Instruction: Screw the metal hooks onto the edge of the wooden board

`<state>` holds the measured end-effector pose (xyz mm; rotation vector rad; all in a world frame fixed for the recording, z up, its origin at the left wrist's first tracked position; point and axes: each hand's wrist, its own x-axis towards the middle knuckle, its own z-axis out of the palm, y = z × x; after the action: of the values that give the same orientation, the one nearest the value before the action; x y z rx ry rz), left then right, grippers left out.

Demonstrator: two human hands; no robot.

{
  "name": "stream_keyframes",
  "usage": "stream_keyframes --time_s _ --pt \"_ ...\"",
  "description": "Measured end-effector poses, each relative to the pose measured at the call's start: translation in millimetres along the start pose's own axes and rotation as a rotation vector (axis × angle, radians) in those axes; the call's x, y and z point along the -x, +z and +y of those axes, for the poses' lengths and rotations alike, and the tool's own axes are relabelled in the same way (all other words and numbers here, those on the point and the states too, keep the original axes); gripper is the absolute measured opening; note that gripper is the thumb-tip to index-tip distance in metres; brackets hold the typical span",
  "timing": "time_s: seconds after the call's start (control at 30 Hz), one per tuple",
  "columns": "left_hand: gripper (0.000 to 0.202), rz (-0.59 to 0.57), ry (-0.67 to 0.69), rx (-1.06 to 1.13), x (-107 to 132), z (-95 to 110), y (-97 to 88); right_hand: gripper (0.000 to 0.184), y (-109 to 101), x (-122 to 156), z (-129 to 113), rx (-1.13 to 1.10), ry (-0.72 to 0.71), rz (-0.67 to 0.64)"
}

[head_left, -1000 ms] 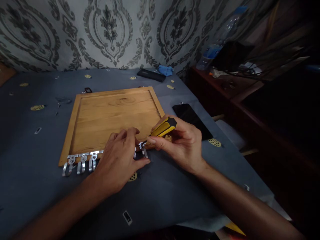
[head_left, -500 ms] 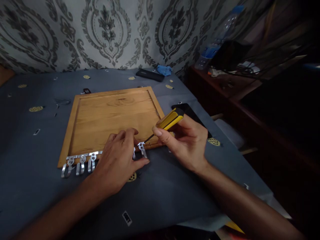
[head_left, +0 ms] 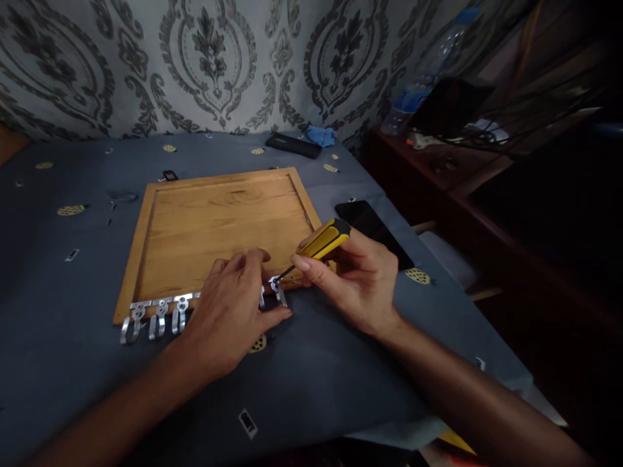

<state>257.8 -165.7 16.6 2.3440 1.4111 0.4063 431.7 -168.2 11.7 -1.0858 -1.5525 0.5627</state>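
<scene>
A framed wooden board (head_left: 204, 224) lies flat, with a silvery metal hook rail (head_left: 162, 303) along its near edge. My left hand (head_left: 226, 318) holds the rail against the board, fingers bent over the wood and thumb below by the rightmost hook (head_left: 281, 296). It hides the rail's middle. In my right hand (head_left: 365, 282) is a yellow and black screwdriver (head_left: 324, 241), pinched between thumb and fingers and tilted. Its tip meets the plate of that rightmost hook; I cannot make out whether it sits in a screw head.
A black phone (head_left: 372, 227) lies right of the board. Behind it are a dark oblong case (head_left: 293, 146) and a blue cloth (head_left: 321, 135). Small loose pieces (head_left: 111, 211) lie at left. A plastic bottle (head_left: 413, 94) stands on the red-brown furniture (head_left: 428, 165) at right.
The screwdriver and my right hand have shifted slightly left and down, and the tip is lower on the rightmost hook's plate. My left hand stays in place.
</scene>
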Motion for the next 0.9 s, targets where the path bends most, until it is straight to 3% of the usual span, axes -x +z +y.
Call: stream_keyframes --time_s 0.37,0.63,0.9 --pt "0.056 -0.013 -0.013 0.000 -1 0 -0.3 0.027 -2 -2 1 0.015 -0.041 -0.072" --pt "0.059 -0.015 0.001 -0.012 0 -2 0.8 0.019 -6 -12 -1 -0.069 -0.192 -0.271" --pt "0.057 -0.001 0.003 -0.009 0 -2 1.5 0.025 -2 -8 1 -0.007 -0.158 -0.144"
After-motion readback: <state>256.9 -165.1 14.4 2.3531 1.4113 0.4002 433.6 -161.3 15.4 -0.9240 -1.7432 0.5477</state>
